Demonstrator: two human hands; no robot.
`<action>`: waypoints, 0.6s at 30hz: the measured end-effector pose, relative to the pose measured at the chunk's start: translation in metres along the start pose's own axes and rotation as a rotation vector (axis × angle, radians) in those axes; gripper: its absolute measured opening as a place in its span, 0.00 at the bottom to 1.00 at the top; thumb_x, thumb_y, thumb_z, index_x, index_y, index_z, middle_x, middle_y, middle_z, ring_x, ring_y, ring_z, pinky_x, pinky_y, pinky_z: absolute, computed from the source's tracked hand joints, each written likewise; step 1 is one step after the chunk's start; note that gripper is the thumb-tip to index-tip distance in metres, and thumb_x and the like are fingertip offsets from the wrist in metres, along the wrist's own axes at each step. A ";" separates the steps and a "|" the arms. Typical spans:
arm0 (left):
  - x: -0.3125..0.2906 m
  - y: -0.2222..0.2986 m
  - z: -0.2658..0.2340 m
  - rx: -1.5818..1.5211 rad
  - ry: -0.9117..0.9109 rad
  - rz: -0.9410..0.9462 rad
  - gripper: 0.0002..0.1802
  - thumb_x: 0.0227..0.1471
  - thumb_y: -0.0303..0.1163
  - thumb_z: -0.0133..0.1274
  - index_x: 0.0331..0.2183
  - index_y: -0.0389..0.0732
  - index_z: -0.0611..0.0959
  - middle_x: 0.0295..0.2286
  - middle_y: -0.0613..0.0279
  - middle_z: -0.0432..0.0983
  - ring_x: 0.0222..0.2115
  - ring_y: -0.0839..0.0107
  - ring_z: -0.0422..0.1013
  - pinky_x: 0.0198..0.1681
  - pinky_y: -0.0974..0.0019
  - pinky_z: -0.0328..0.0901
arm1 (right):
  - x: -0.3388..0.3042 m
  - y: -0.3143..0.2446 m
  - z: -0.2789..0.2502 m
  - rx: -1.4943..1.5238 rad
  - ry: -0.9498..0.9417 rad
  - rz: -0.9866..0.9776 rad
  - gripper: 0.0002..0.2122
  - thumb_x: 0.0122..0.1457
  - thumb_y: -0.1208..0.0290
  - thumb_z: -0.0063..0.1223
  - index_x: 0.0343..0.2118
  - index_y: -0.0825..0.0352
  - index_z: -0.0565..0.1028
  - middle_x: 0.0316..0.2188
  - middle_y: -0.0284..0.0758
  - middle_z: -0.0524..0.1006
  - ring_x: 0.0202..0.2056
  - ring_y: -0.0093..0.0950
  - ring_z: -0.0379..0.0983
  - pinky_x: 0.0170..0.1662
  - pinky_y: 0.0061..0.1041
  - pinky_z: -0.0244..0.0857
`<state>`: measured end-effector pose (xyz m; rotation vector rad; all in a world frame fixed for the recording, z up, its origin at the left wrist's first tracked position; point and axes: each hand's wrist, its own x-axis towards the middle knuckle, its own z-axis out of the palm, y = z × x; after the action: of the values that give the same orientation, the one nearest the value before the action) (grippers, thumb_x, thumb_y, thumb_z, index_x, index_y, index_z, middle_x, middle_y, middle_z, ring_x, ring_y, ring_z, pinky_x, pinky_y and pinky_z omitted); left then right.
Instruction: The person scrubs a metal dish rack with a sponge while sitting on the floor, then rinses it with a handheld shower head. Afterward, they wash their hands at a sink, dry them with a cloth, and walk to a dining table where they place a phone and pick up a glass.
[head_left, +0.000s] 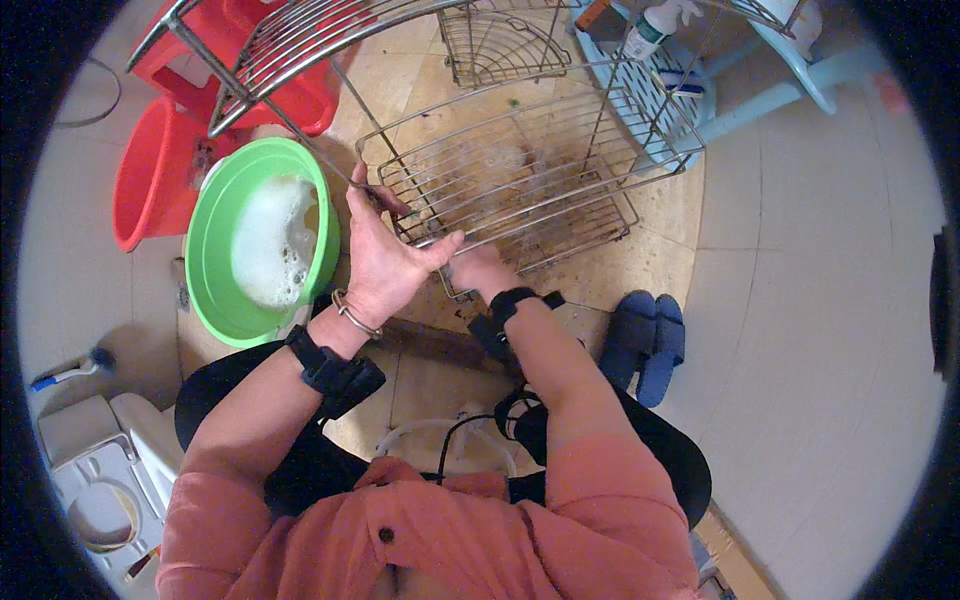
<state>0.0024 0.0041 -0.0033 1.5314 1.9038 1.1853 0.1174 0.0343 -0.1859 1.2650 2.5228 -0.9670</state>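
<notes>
Left hand [388, 262] is clamped on the rack [540, 217] by its near-left corner; right hand [480, 272]: grip cannot be told. Likely stiff, slippery, best rim-held.

L of wire rack [540, 170]: basin [212, 250] w/ suds [270, 240] inside, tub [150, 180] farther L. Back R of rack: stool [700, 108] w/ bottle [647, 36] on it. Behind rack: corner shelf [505, 48]. Slippers [630, 335] on floor [590, 278], front R.
</notes>
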 end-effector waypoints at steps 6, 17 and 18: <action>-0.001 -0.001 -0.001 0.008 -0.004 0.006 0.62 0.22 0.37 0.70 0.53 0.26 0.48 0.29 0.61 0.61 0.31 0.70 0.62 0.44 0.68 0.60 | -0.021 0.105 -0.097 -0.217 0.100 0.397 0.14 0.50 0.69 0.46 0.41 0.63 0.74 0.39 0.46 0.75 0.41 0.42 0.72 0.43 0.38 0.67; -0.007 0.005 0.000 -0.057 -0.023 0.003 0.62 0.24 0.35 0.69 0.54 0.27 0.47 0.30 0.61 0.59 0.32 0.71 0.61 0.45 0.69 0.60 | 0.003 0.040 -0.002 -0.131 0.289 0.093 0.13 0.53 0.65 0.41 0.35 0.66 0.76 0.38 0.43 0.76 0.40 0.42 0.72 0.44 0.42 0.65; -0.005 0.005 0.000 -0.069 -0.020 0.000 0.62 0.24 0.34 0.69 0.54 0.27 0.47 0.30 0.61 0.59 0.32 0.71 0.61 0.45 0.69 0.60 | 0.005 0.027 0.001 -0.116 0.392 0.089 0.13 0.52 0.67 0.41 0.32 0.66 0.77 0.36 0.43 0.76 0.38 0.41 0.74 0.42 0.42 0.66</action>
<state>0.0069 -0.0006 -0.0007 1.5014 1.8310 1.2183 0.1347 0.0487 -0.2022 1.6500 2.7221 -0.5889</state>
